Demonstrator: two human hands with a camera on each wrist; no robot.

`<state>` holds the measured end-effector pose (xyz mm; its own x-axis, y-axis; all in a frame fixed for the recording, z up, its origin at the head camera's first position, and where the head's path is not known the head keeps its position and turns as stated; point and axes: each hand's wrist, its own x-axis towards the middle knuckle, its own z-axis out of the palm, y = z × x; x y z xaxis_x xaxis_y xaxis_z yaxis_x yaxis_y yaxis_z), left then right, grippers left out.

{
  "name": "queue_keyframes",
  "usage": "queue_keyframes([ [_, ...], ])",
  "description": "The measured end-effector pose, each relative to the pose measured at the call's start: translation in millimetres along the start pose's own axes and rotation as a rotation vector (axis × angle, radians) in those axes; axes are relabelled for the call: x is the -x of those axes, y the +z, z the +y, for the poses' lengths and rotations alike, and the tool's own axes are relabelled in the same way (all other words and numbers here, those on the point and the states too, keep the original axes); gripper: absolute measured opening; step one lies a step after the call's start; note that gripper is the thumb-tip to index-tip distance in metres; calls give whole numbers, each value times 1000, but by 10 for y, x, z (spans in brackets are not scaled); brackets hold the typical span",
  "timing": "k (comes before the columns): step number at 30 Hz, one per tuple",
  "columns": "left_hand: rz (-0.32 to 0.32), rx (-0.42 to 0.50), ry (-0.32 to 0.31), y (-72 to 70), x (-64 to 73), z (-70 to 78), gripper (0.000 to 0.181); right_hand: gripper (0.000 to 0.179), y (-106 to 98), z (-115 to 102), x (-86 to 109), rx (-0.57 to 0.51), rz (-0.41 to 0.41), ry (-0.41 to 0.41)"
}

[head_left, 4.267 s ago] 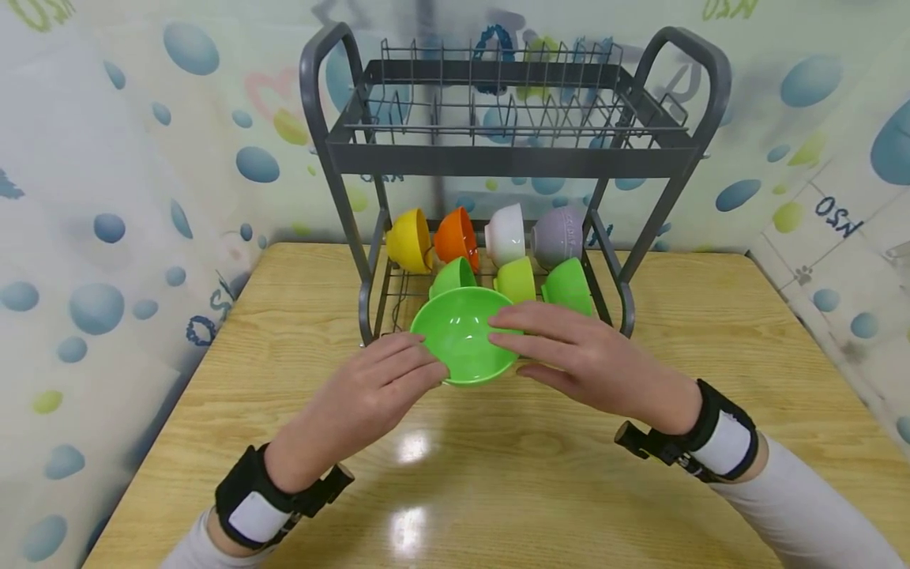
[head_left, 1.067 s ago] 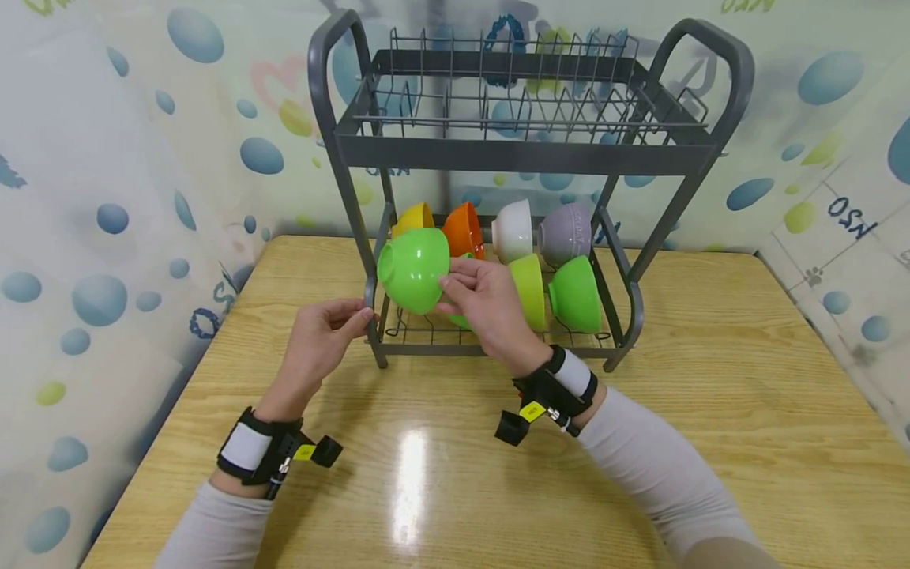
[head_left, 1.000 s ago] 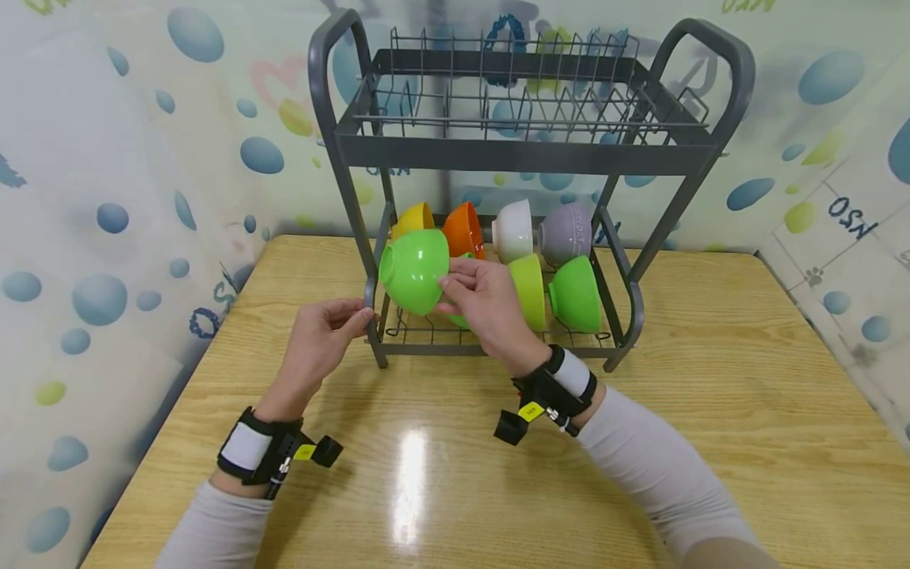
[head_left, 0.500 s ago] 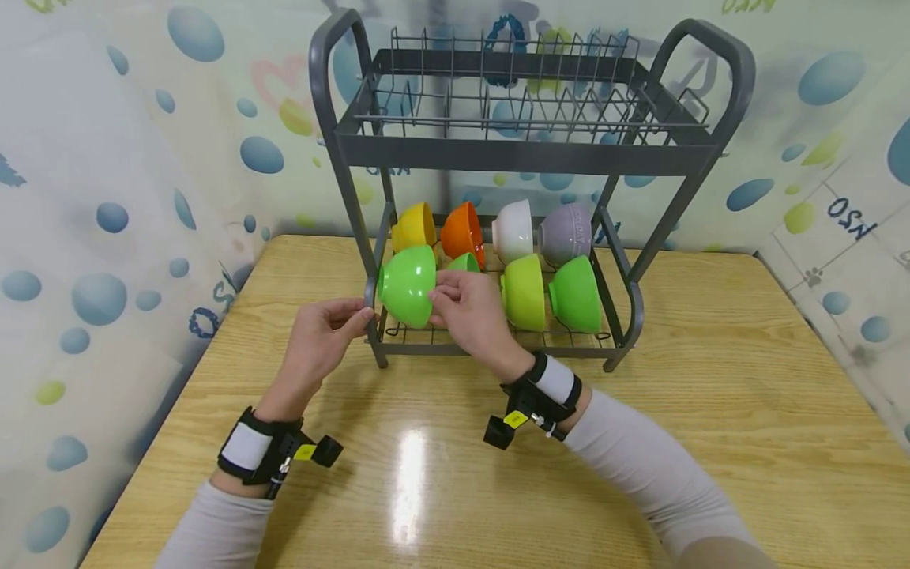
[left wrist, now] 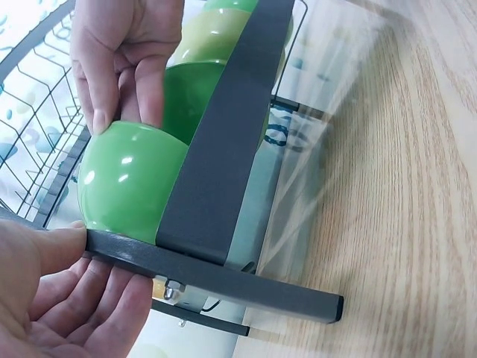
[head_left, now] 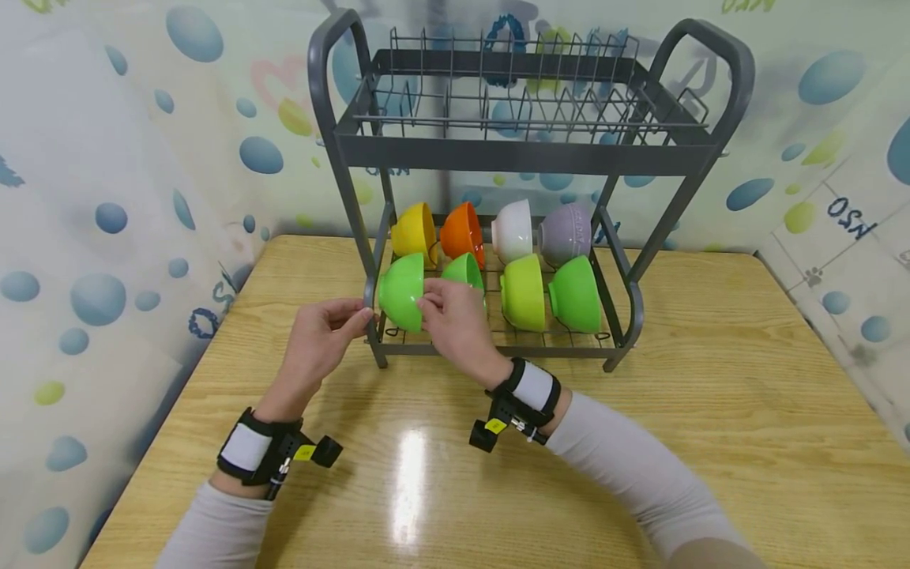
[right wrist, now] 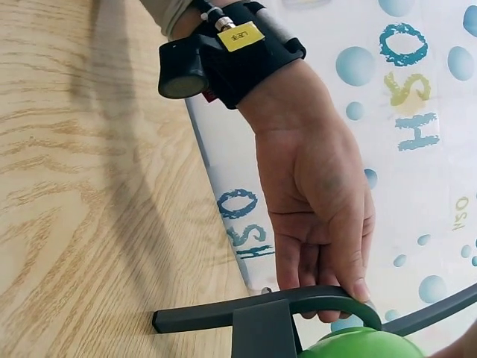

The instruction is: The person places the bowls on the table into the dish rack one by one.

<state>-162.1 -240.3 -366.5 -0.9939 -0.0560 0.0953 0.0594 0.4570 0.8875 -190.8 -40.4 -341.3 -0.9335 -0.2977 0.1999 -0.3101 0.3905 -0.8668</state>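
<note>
My right hand (head_left: 458, 325) pinches the rim of a glossy green bowl (head_left: 402, 294), which stands on its side at the front left of the rack's lower tier. In the left wrist view, that bowl (left wrist: 134, 179) sits close against the grey side frame, with the right fingers on its rim. My left hand (head_left: 321, 344) grips the rack's left upright (head_left: 370, 294) between thumb and fingers; the right wrist view shows this left hand (right wrist: 317, 194) too. Just right of the held bowl, another green bowl (head_left: 464, 270) is partly hidden behind the right hand.
The two-tier grey dish rack (head_left: 522, 154) stands on a wooden table (head_left: 540, 474) against a patterned wall. Behind are yellow (head_left: 414, 229), orange (head_left: 462, 234), white (head_left: 513, 231) and lilac (head_left: 565, 235) bowls. A lime bowl (head_left: 524, 294) and a green bowl (head_left: 577, 295) lean at front right.
The right hand has lowered the green bowl into the front left of the lower tier, turning its side upright. The left hand went from the bowl to the upright and has stayed there.
</note>
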Motion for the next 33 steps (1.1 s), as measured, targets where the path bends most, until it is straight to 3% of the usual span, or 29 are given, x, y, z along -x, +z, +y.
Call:
queue_keyframes([
  [13, 3, -5, -7, 6, 5, -1, 40, 14, 16, -5, -42, 101, 12, -68],
  [20, 7, -14, -6, 8, 11, 1, 40, 34, 7, 7, -74, 168, 13, -95],
  [25, 11, -29, -15, 14, 2, -13, 40, 35, 9, 8, -89, 194, 20, -119],
  [33, 4, -33, -28, 16, -2, -10, 41, 16, 12, 12, -84, 214, 11, -133],
])
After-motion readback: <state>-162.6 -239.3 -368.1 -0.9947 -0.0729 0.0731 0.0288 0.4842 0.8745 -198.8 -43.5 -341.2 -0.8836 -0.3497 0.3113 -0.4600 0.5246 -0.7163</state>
